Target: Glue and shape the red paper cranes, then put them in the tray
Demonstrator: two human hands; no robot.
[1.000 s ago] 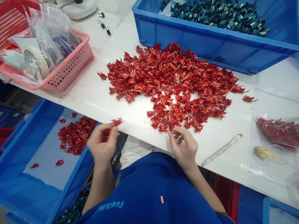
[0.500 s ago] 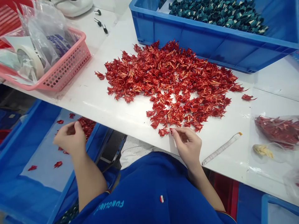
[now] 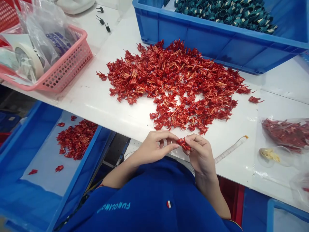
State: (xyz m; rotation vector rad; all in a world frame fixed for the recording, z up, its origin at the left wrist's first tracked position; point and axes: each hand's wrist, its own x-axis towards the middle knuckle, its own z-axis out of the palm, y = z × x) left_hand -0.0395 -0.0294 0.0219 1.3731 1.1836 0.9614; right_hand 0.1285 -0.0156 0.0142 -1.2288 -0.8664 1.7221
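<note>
Both my hands meet at the table's front edge around one small red flower-like piece. My left hand pinches its left side between thumb and fingers. From the right, my right hand grips the same piece with thumb and forefinger. Just beyond my fingers spreads a large loose pile of similar red pieces, curled and pointed, with orange streaks. More red pieces lie heaped on a white sheet in the blue tray at my lower left.
A blue bin of dark green curled pieces stands at the back. On the left is a pink basket with tape and plastic bags. To the right lie a white stick-like tool, yellow bands and a bag of red pieces.
My left hand has moved right from above the blue tray to the red piece at the table edge. My right hand has drawn that piece slightly nearer me, off the pile's edge.
</note>
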